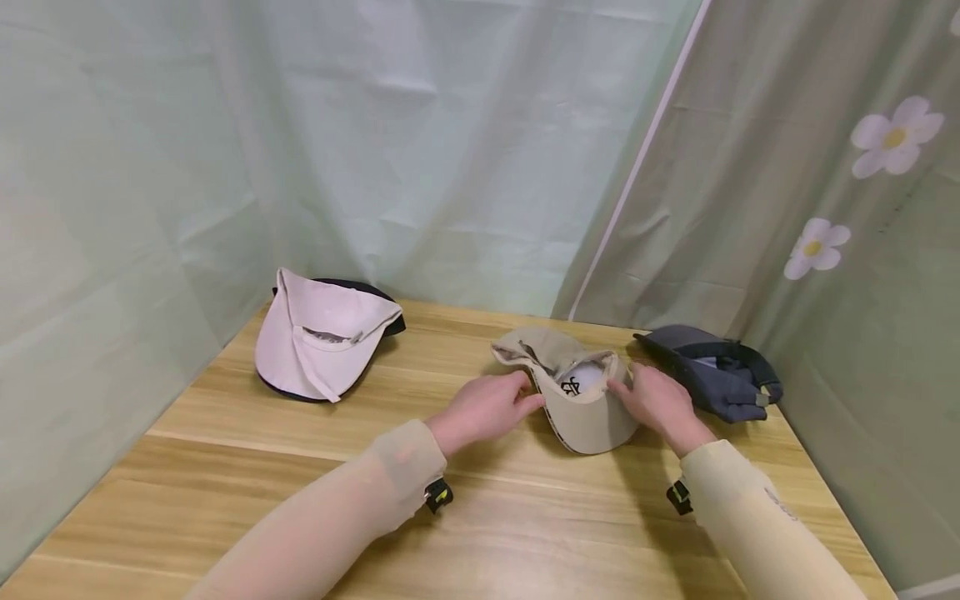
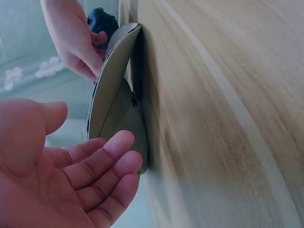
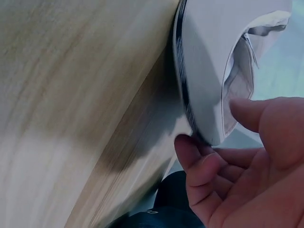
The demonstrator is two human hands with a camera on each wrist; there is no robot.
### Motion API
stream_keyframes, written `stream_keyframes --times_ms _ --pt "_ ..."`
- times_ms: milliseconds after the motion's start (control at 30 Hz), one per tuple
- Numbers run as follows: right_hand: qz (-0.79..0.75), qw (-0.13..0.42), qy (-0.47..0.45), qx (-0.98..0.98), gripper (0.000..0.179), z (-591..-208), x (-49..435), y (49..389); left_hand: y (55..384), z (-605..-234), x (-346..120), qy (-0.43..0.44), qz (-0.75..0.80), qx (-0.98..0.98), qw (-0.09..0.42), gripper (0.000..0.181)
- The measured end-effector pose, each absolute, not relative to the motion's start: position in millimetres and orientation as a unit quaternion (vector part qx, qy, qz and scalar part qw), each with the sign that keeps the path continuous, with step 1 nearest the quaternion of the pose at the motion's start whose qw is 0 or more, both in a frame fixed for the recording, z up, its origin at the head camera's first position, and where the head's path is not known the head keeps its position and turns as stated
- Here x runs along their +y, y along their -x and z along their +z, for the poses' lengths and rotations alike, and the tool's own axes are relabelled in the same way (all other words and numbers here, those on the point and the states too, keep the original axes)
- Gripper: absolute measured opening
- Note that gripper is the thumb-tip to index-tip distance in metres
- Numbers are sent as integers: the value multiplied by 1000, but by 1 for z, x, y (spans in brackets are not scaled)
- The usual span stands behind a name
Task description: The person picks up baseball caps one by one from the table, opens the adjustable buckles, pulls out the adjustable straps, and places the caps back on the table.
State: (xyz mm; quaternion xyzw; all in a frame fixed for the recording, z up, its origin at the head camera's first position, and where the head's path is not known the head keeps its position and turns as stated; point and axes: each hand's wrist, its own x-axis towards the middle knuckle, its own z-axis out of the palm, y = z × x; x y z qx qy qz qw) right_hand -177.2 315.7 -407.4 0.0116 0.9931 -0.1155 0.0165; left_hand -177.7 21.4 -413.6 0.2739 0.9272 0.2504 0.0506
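Observation:
A beige baseball cap (image 1: 592, 427) lies upturned on the table, its brim toward me and a dark logo visible on the white panel inside. At its right side my right hand (image 1: 660, 402) grips the edge by the brim, thumb on the inner side and fingers underneath, as the right wrist view shows on the cap (image 3: 204, 66). My left hand (image 1: 487, 407) is at the cap's left edge. Its fingers (image 2: 102, 171) are loosely bent and the thumb stands apart in the left wrist view; whether the fingertips touch the cap is unclear.
A pale pinkish cap (image 1: 341, 312) lies at the far left against a black one (image 1: 393, 321), mostly hidden. To the right of the beige cap is a dark blue cap (image 1: 690, 354), close to my right hand. Curtains (image 1: 450, 150) hang behind the wooden table (image 1: 285, 492).

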Motion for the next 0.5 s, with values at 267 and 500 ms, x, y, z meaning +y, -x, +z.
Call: stream_keyframes --times_ms 267,500 --pt "-137 19 5 990 46 -404 307 169 182 -416 13 -260 243 934 37 35" --pt "-185 60 6 981 37 -396 307 157 186 -417 11 -248 227 942 23 31"
